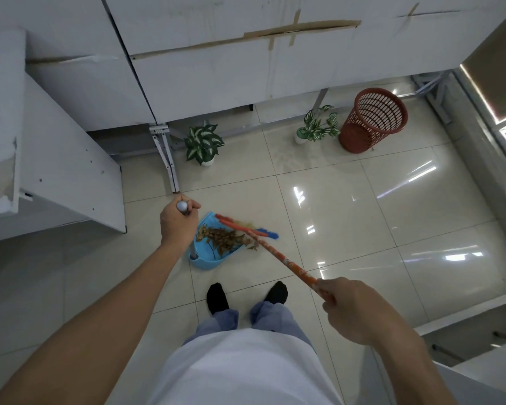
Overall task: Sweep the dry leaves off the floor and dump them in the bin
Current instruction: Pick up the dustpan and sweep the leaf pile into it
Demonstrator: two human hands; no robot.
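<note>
Leaves (221,238): one brown pile lying inside the blue dustpan (205,260), a few spilling over its open right edge onto the tiled floor (348,206), below and right of the left fingers. Left hand (177,222) clenched around the top of the dustpan's upright handle, fingers wrapped over the grey end cap. Right hand (354,309) clenched on the orange broom (275,252) shaft, well apart from the pile; broom head rests at the pan's far edge, bristles touching the leaves. Count: one dustpan, one broom, one red mesh bin (373,124) standing near the wall, two potted plants (203,143), the second just left of the bin.
</note>
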